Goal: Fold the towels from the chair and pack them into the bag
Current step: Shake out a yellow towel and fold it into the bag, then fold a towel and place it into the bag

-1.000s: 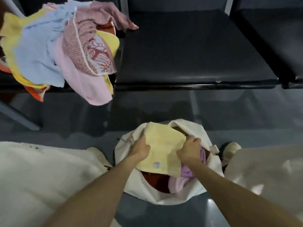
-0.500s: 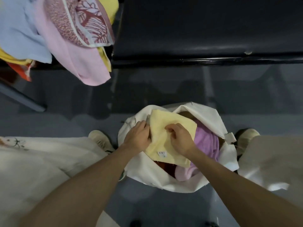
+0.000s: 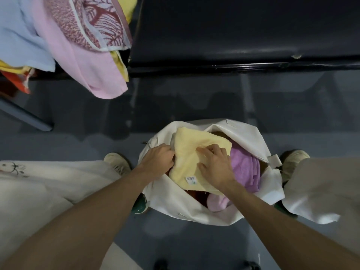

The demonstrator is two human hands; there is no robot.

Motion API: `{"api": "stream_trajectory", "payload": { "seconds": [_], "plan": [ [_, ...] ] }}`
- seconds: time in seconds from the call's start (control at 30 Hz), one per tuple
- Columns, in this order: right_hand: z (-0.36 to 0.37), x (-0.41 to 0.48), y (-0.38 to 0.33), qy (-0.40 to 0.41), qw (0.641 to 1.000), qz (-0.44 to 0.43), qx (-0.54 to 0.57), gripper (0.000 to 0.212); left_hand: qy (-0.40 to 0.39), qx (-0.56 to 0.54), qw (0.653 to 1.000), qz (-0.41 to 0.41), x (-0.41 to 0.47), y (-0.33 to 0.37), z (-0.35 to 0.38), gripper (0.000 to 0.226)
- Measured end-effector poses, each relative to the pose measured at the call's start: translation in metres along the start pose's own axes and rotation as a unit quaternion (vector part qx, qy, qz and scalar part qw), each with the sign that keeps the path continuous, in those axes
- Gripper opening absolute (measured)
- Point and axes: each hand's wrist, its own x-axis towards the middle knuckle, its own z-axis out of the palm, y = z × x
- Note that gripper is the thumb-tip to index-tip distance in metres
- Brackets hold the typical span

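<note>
A white cloth bag stands open on the floor between my feet. A folded pale yellow towel with a small barcode tag lies on top of its contents. My left hand grips the towel's left edge, fingers tucked under it beside the bag wall. My right hand lies on top of the towel with spread fingers pressing down. A purple towel and a light pink one sit in the bag to the right and below. A heap of unfolded towels, blue, pink, patterned red and yellow, hangs off the chair at upper left.
A black padded seat fills the upper right, its front edge above the bag. My shoes flank the bag on the grey floor. A metal chair leg slants at the left. My light trousers cover both lower corners.
The yellow towel has gone down from above the bag's mouth into the bag. My right hand moved from gripping its right edge to pressing flat on its top. The view tilted downward.
</note>
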Motion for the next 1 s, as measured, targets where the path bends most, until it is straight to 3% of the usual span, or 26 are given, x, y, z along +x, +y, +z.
{"api": "stream_trajectory", "payload": {
  "seconds": [0.17, 0.27, 0.4, 0.5, 0.6, 0.73, 0.83, 0.9, 1.0],
  "plan": [
    [-0.004, 0.000, 0.006, -0.016, 1.000, 0.018, -0.005, 0.045, -0.011, 0.143, 0.989, 0.039, -0.010, -0.011, 0.002, 0.021],
    [-0.006, -0.003, 0.008, -0.024, 0.999, 0.025, -0.019, 0.045, 0.004, 0.175, 0.983, 0.049, -0.013, -0.013, -0.002, 0.022],
    [-0.007, -0.004, -0.002, -0.012, 0.997, -0.011, -0.080, 0.049, 0.049, 0.054, 0.996, -0.049, -0.017, -0.009, -0.007, 0.015],
    [-0.007, -0.002, -0.009, -0.021, 0.997, -0.043, -0.060, 0.056, 0.035, -0.041, 0.991, -0.122, -0.020, -0.002, -0.014, 0.017],
    [-0.004, -0.001, -0.007, -0.054, 0.996, -0.052, -0.039, 0.063, -0.007, -0.024, 0.995, -0.100, -0.015, 0.004, -0.015, 0.025],
    [0.001, 0.005, -0.001, -0.110, 0.990, -0.074, -0.052, 0.065, -0.018, 0.107, 0.994, -0.018, -0.007, 0.007, -0.009, 0.023],
    [0.007, 0.009, 0.003, -0.137, 0.984, -0.096, -0.060, 0.062, -0.012, 0.136, 0.991, 0.010, -0.006, 0.007, -0.005, 0.023],
    [0.013, 0.010, 0.004, -0.144, 0.982, -0.108, -0.055, 0.061, 0.037, 0.087, 0.995, -0.035, -0.006, 0.006, -0.008, 0.021],
    [0.017, 0.014, 0.002, -0.159, 0.977, -0.128, -0.057, 0.064, 0.142, -0.147, 0.969, -0.140, -0.006, -0.002, -0.014, 0.021]
  ]
}}
